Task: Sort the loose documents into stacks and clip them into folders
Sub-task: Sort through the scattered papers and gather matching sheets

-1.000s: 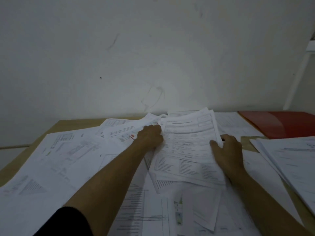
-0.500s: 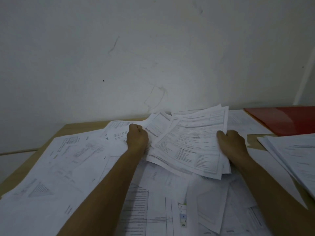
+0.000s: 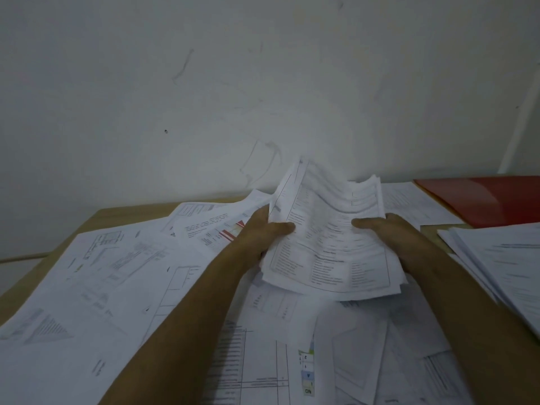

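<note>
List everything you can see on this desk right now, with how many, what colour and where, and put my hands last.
held bundle of papers: one sheaf, white with print, raised above the desk centre
loose documents: many, white, spread over the desk's left and near side
side stack: one, white, right edge
red folder: one, far right by the wall
desk: one, tan wood
wall: one, scuffed white, behind
left hand: grips the bundle's left edge
right hand: grips its right edge
</note>
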